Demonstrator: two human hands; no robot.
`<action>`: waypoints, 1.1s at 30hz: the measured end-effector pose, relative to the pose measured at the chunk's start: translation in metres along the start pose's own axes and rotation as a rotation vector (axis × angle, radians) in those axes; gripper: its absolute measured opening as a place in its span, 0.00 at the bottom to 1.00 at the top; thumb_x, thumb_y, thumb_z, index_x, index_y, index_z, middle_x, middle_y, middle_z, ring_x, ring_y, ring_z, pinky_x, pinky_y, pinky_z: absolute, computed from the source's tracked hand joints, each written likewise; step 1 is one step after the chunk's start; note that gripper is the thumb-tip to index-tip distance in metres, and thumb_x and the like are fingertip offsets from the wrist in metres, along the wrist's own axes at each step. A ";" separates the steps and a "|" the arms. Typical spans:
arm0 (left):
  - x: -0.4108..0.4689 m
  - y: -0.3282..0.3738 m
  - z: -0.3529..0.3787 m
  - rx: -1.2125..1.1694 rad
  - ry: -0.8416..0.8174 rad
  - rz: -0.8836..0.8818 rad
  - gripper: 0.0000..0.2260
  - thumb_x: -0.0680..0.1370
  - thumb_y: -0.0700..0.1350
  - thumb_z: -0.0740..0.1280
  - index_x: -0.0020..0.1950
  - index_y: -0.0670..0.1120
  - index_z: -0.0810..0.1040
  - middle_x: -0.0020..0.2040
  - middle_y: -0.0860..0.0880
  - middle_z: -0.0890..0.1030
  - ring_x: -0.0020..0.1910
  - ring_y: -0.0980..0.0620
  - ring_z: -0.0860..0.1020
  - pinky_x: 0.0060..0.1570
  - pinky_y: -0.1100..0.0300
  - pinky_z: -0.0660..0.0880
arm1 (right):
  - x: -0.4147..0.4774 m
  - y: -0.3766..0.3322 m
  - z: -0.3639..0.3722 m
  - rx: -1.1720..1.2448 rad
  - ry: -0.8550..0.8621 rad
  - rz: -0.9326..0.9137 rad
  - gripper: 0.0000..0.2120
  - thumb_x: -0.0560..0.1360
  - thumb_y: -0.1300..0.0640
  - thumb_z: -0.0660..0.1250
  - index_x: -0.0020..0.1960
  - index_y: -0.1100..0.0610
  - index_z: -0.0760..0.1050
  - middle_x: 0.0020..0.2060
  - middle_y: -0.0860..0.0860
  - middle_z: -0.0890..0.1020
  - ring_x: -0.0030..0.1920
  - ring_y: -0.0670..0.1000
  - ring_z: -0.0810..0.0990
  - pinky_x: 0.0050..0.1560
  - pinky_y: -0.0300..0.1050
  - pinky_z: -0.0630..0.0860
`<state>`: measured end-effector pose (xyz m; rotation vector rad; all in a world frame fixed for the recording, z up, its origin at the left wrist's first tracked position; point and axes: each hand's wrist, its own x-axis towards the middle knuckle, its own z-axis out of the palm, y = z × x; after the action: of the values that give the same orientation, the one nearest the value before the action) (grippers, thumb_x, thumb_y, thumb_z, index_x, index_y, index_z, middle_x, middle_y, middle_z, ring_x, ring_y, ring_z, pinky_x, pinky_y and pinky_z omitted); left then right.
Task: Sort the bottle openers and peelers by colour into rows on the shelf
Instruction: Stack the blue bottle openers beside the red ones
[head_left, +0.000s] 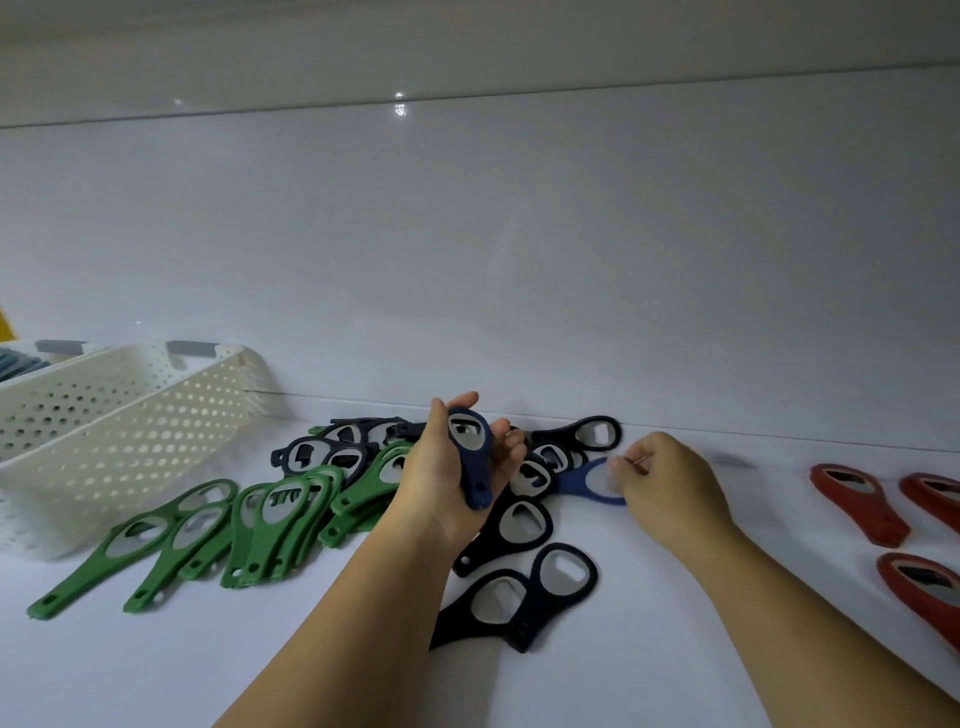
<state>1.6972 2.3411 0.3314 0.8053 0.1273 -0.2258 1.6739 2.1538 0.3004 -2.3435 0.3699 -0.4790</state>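
White basket (130, 415) far left of both hands, not in play. Green openers (208, 535) fanned in a loose row left of the left fingers, heads away from the person, handles toward the shelf (156, 675) front. Dark pile (332, 452) behind the greens, just left of the left hand (447, 478) and partly hidden by it.

Left hand is raised, palm turned in, fingers (511, 441) and thumb curled round the held blue opener (472, 457); head up, handle down toward the wrist.

Black openers (519, 530) lie loose below and between the two hands, overlapping, more of them nearer the person.

Key relation: flat blue opener (587, 480) lies on the shelf right under the right fingers (621, 465), long axis roughly left to right, head at the fingertips, handle running left toward the left hand and tucked in among black ones. Right hand (670, 483) is the nearer one, knuckles up, fingertips curled narrow onto the head rim; looks like a pinch, lift not yet made. One black opener (587, 434) sits just behind those fingers by the back wall.

Judgement: pull goes right or up to free the handle from the overlapping black ones; they may drag along.

Red openers (857, 501) well right of the right fingers, apart from the rest
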 end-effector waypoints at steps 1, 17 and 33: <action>-0.001 0.000 0.001 0.006 0.004 0.007 0.20 0.82 0.57 0.52 0.51 0.46 0.77 0.36 0.40 0.80 0.42 0.42 0.80 0.48 0.50 0.78 | 0.001 0.001 -0.002 0.083 0.040 0.007 0.07 0.77 0.52 0.64 0.42 0.53 0.72 0.38 0.48 0.79 0.42 0.53 0.77 0.41 0.44 0.71; -0.023 -0.007 0.004 0.490 -0.366 -0.248 0.06 0.80 0.41 0.62 0.55 0.47 0.77 0.41 0.42 0.83 0.27 0.50 0.78 0.21 0.65 0.72 | -0.033 -0.039 -0.006 0.795 -0.087 -0.086 0.04 0.75 0.62 0.68 0.44 0.55 0.80 0.29 0.45 0.78 0.24 0.42 0.72 0.26 0.35 0.71; 0.009 0.002 -0.019 -0.260 0.031 -0.023 0.17 0.81 0.47 0.60 0.70 0.47 0.69 0.42 0.44 0.79 0.25 0.51 0.78 0.23 0.66 0.74 | -0.026 -0.016 0.011 -0.103 -0.181 -0.427 0.06 0.76 0.51 0.66 0.48 0.50 0.81 0.43 0.42 0.78 0.45 0.44 0.77 0.48 0.42 0.76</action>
<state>1.7063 2.3547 0.3174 0.5486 0.1915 -0.2138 1.6580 2.1814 0.2975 -2.5471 -0.2020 -0.4479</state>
